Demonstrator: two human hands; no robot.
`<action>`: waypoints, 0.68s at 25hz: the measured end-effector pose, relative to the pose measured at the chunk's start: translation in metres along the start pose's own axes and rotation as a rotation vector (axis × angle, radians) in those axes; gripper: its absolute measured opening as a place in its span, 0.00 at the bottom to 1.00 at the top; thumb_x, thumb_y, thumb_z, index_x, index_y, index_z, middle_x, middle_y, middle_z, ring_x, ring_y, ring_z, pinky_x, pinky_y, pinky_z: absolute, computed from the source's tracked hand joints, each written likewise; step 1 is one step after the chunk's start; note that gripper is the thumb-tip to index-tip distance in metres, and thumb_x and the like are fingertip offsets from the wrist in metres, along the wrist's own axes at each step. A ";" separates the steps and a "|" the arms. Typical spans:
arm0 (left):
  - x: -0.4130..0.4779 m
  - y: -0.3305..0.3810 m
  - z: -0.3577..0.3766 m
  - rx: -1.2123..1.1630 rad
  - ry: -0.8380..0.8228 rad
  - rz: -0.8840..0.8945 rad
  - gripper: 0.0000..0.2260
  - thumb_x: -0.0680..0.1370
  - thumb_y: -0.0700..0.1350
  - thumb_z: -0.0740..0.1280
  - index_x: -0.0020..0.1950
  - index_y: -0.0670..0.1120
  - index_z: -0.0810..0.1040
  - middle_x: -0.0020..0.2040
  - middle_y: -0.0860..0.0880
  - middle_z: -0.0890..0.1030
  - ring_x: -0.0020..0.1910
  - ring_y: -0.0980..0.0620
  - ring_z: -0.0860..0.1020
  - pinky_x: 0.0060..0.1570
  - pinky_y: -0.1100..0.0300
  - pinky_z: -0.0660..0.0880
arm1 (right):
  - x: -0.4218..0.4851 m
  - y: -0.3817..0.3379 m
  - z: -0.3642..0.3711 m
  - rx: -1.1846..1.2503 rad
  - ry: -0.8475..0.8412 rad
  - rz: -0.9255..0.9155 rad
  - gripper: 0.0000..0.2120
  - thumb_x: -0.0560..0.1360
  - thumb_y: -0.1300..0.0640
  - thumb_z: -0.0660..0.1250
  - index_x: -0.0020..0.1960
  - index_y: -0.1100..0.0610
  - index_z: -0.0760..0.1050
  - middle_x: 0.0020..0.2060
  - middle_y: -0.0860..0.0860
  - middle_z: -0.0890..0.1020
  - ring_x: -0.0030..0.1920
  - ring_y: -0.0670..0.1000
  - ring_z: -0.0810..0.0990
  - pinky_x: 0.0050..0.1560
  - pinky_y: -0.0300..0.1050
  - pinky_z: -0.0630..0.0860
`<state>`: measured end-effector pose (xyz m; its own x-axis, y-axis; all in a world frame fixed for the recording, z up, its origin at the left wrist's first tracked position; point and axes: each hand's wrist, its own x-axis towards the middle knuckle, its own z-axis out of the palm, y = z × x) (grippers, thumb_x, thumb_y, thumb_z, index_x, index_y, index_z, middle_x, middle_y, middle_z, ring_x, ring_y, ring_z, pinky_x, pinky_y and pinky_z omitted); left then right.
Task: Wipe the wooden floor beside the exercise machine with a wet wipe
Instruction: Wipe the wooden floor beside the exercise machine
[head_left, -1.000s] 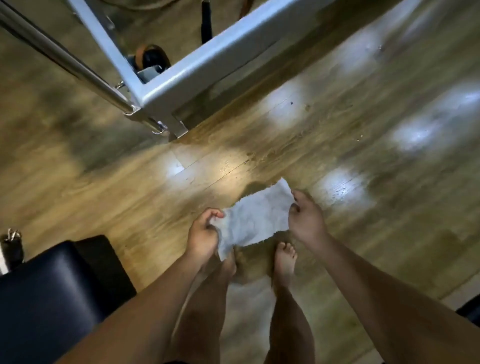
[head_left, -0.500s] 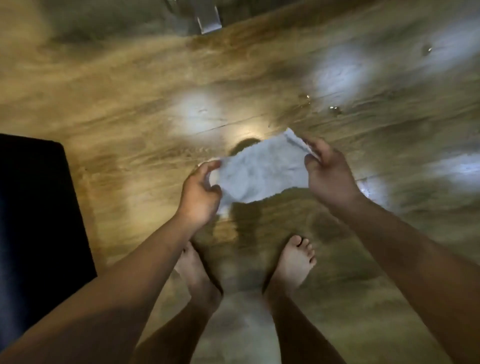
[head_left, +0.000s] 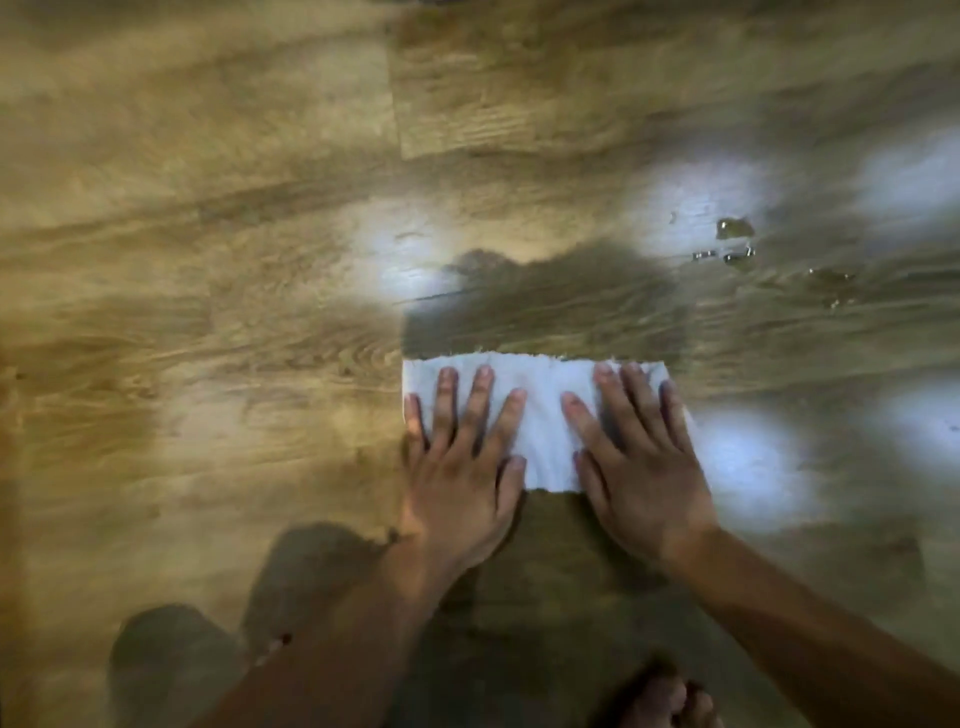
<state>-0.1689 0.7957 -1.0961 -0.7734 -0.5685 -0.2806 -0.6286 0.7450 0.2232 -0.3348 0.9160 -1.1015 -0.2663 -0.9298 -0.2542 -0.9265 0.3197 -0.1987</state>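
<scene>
A white wet wipe (head_left: 543, 415) lies spread flat on the wooden floor (head_left: 234, 260) in the middle of the head view. My left hand (head_left: 462, 462) presses on its left part with straight, spread fingers. My right hand (head_left: 641, 457) presses on its right part the same way. A bare strip of the wipe shows between the two hands. The exercise machine is out of view.
Small drops of water (head_left: 735, 241) sit on the floor beyond the wipe, to the right. Toes of my bare foot (head_left: 667, 699) show at the bottom edge. Bright light reflections lie on the planks around the hands.
Before, both hands held the wipe stretched in the air above the floor. Now the wipe lies flat on the floor under both palms, and the view has come much closer to the floor.
</scene>
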 end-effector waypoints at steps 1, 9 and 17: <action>0.005 -0.003 0.001 0.001 0.026 -0.009 0.28 0.79 0.55 0.56 0.79 0.51 0.59 0.81 0.45 0.53 0.79 0.40 0.47 0.73 0.32 0.50 | 0.008 0.003 -0.001 -0.019 0.003 -0.001 0.28 0.79 0.46 0.52 0.78 0.50 0.58 0.79 0.58 0.57 0.79 0.61 0.52 0.75 0.65 0.52; 0.116 -0.053 -0.028 0.115 0.098 0.103 0.30 0.79 0.58 0.53 0.80 0.52 0.55 0.81 0.44 0.52 0.79 0.38 0.47 0.73 0.33 0.48 | 0.138 0.045 -0.033 -0.137 0.088 -0.191 0.30 0.78 0.43 0.53 0.79 0.48 0.57 0.79 0.56 0.56 0.79 0.61 0.52 0.77 0.64 0.48; 0.137 -0.049 -0.035 0.057 0.071 -0.067 0.31 0.79 0.58 0.50 0.80 0.52 0.50 0.81 0.45 0.45 0.79 0.39 0.40 0.74 0.36 0.39 | 0.165 0.044 -0.043 -0.103 0.033 -0.142 0.30 0.79 0.42 0.45 0.80 0.47 0.50 0.80 0.57 0.50 0.80 0.61 0.45 0.77 0.62 0.40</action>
<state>-0.2473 0.6691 -1.1123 -0.7352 -0.6392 -0.2257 -0.6747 0.7222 0.1525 -0.4312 0.7686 -1.1115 -0.1378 -0.9703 -0.1988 -0.9773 0.1658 -0.1318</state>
